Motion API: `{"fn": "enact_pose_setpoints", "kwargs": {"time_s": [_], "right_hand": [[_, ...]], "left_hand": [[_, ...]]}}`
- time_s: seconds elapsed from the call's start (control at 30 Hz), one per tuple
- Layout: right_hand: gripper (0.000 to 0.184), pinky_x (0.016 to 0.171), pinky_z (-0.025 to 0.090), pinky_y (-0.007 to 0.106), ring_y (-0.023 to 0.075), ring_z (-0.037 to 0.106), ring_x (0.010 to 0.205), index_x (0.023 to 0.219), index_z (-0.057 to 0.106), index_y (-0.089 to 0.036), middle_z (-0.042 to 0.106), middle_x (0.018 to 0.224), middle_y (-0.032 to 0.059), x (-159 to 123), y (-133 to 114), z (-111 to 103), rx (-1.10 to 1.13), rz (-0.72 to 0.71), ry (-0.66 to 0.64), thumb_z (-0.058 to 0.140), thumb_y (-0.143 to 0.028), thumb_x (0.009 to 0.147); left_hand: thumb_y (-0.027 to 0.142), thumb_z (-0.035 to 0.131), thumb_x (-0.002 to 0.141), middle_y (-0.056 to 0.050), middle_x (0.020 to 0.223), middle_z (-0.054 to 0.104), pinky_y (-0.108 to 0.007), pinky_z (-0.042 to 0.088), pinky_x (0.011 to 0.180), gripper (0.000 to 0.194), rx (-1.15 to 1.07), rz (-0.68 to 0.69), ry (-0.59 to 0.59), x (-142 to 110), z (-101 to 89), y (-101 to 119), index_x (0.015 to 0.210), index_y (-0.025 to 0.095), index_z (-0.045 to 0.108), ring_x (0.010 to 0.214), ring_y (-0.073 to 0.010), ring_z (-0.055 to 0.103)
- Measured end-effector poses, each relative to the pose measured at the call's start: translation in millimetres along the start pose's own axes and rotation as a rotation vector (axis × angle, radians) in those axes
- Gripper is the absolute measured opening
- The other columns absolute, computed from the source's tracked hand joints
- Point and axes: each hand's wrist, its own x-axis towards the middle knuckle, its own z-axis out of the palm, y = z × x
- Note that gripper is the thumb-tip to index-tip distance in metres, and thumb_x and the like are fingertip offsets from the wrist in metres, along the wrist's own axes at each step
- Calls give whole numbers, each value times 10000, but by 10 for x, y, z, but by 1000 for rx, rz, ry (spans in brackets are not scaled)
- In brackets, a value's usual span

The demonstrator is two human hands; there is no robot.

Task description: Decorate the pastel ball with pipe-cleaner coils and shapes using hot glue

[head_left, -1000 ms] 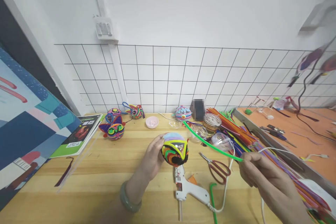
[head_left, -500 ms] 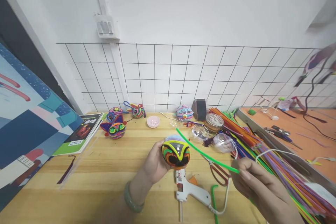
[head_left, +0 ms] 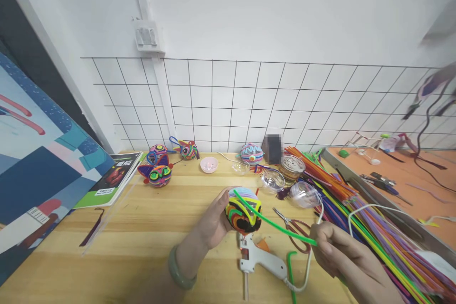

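Observation:
My left hand, with a pale green bangle at its wrist, is wrapped round a ball covered in coloured pipe cleaners in yellow, orange, black, green and lilac. Between the thumb and fingers of my right hand is one end of a bright green pipe cleaner. Its free end reaches left across the ball's upper front; whether it touches I cannot tell. Below the ball lies a white glue gun with a clear glue stick out of its back. Scissors with brown handles lie by my right hand.
Finished pipe-cleaner ornaments stand at the back left, near a pink bowl. Clear plastic half-shells and a spool sit right of centre. A large bundle of pipe cleaners runs down the right beside an orange tray.
The ball has turned in my left hand, showing more of its lilac top. My right hand has moved slightly left and down, bringing the green pipe cleaner across the ball's front.

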Motion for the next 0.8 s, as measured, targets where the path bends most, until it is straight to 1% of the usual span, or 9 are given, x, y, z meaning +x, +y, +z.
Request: {"fn": "enact_pose_setpoints", "kwargs": {"time_s": [0.07,0.3,0.47,0.53,0.57,0.63,0.7,0.77,0.8], "right_hand": [[331,512,298,230,126,306,561,726,463,-223,357,622,-42,-6,23,-15,8,9,-11,440,-495,914],[329,505,288,218,120,292,562,734,442,-223,343,629,-47,-38,53,-28,-13,33,-38,433,-496,917],[355,504,335,207,113,334,559,705,442,-212,378,624,-41,-24,3,-38,-80,-1,-44,429,-494,921],[347,485,359,197,107,372,547,703,472,-208,410,616,-37,-19,-15,-53,-132,-2,-66,447,-479,919],[315,473,377,193,108,406,542,745,510,-211,449,621,-30,-19,-21,-62,-155,2,-83,451,-466,921],[236,485,450,205,121,509,560,949,580,-229,567,683,-3,-22,-33,-75,-207,-14,-118,459,-430,926],[319,575,536,242,156,625,670,1190,546,-248,670,834,41,-22,-59,-61,-299,-78,-145,511,-394,908],[424,680,570,271,183,675,795,1281,512,-262,701,950,61,-8,-116,1,-425,-155,-125,579,-360,874],[437,689,572,269,185,682,816,1288,513,-268,707,964,59,7,-158,53,-483,-183,-81,595,-348,866]], "left_hand": [[527,633,763,-143,1113,677,-420,485,874,510,21,4,1,4,-10,-5,1119,163,594,1025,-297,634],[456,633,793,-102,1037,699,-381,492,858,385,70,8,57,17,-23,-16,1046,167,605,961,-250,656],[381,700,740,-84,969,694,-353,483,834,362,97,16,80,15,19,7,1009,163,594,916,-232,651],[354,715,717,-80,963,688,-338,480,822,365,102,15,95,10,48,28,1002,160,595,910,-225,645],[341,718,709,-79,971,685,-330,480,815,370,101,14,105,8,61,37,1008,162,595,907,-220,643],[321,722,699,-69,978,681,-313,482,792,379,109,13,133,5,84,50,1021,171,590,889,-206,642],[308,727,693,-51,960,676,-291,485,761,373,137,16,174,7,97,51,1012,179,581,857,-186,641],[306,727,697,-34,941,669,-274,487,724,371,177,10,213,12,98,40,1010,188,566,826,-169,639],[309,723,705,-29,942,665,-268,487,709,371,195,3,224,15,95,30,1017,193,559,816,-164,638]]}}
